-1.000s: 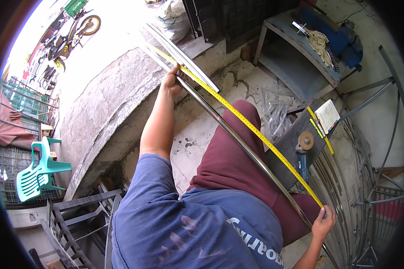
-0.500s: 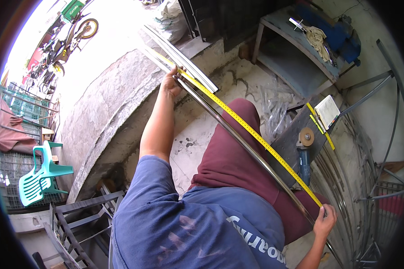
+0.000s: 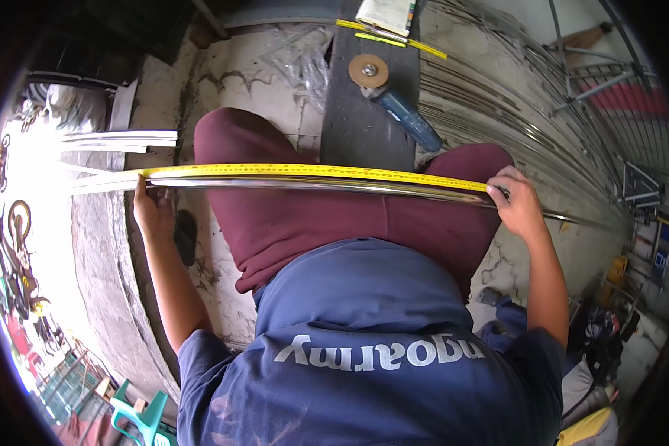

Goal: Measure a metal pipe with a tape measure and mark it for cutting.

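Note:
A yellow measuring tape (image 3: 312, 170) stretches across my lap, laid along a long shiny metal tube (image 3: 334, 186). At the tube's left part, my left hand (image 3: 153, 212) is closed around tube and tape from below, its thumb by the tape. My right hand (image 3: 516, 202) is closed at the other end, thumb and fingers pinching the tape's end against the tube. The tube runs on past my right hand towards the right. Beyond the tape, an angle grinder (image 3: 401, 111) with a brown disc lies on a dark board (image 3: 342, 134).
A notebook (image 3: 385, 15) and a yellow folding rule (image 3: 427, 49) lie at the board's far end. Several metal rods (image 3: 498, 111) spread over the floor at right. White metal profiles (image 3: 137, 139) rest on a concrete ledge (image 3: 100, 245) at left. A green plastic chair (image 3: 145, 416) stands lower left.
My view has turned to the right, so the tube and tape now lie nearly level across the picture. Both hands still grip them, with the tape's end still at my right hand.

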`<state>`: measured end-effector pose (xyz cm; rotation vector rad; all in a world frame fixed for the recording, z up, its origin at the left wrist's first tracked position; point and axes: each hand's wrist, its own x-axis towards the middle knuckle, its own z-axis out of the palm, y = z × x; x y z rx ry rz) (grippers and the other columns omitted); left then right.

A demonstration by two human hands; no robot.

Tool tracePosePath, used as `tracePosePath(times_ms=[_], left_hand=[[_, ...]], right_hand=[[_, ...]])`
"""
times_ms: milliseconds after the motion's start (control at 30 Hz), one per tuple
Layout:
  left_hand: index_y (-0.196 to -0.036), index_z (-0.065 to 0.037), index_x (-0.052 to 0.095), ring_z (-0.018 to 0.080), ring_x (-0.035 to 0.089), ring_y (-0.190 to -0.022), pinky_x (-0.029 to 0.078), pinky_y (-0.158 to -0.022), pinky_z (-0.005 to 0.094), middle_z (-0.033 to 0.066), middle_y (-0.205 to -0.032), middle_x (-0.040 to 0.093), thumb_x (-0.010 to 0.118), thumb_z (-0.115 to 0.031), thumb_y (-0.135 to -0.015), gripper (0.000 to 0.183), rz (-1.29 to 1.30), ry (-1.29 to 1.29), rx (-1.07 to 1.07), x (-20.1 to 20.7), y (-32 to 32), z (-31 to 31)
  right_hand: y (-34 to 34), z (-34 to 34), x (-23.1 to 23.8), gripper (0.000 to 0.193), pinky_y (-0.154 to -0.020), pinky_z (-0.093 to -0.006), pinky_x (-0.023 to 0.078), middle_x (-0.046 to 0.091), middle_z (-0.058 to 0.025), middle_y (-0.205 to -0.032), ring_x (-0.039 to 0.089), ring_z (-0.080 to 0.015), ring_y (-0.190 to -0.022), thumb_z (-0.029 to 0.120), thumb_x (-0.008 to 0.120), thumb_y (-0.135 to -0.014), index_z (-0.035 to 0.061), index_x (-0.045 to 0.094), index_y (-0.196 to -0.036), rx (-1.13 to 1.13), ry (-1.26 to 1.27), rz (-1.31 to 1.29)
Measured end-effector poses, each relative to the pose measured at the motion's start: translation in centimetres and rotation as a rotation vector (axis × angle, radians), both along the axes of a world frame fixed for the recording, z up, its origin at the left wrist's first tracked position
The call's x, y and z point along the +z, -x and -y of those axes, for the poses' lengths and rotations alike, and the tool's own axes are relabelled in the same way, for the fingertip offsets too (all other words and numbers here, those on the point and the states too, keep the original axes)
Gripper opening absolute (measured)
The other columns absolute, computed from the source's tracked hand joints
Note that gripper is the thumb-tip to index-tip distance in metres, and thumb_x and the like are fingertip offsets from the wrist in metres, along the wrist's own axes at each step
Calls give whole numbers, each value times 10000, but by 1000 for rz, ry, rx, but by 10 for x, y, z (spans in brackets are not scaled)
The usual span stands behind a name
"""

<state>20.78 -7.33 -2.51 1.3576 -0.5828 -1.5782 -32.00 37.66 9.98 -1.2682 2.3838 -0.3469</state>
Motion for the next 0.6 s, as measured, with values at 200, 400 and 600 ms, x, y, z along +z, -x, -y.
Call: tracePosePath(times_ms=[200,400,600], left_hand=[[-1168,-7,608,98,582,-615,400,-473,209,47,-790,616,601,-358,-1089,360,159,18,-107,21,69,-92],[-1293,33,583,103,611,-703,446,-546,198,45,-875,623,612,-330,-1087,419,168,35,-24,31,97,-116],[-1180,16,615,86,420,-630,352,-543,231,7,-794,527,561,-250,-1113,280,-31,73,16,12,72,-90]], right_hand=[[12,-15,14,145,-904,-402,516,671,-144,-996,663,-338,-967,83,720,-911,-34,749,-992,-37,-108,41],[26,-24,18,164,-905,-413,515,684,-159,-978,658,-344,-978,84,719,-904,-44,751,-1001,-13,-189,66],[34,-19,16,175,-905,-422,511,685,-160,-976,652,-350,-988,106,710,-913,-42,752,-997,27,-224,80]])
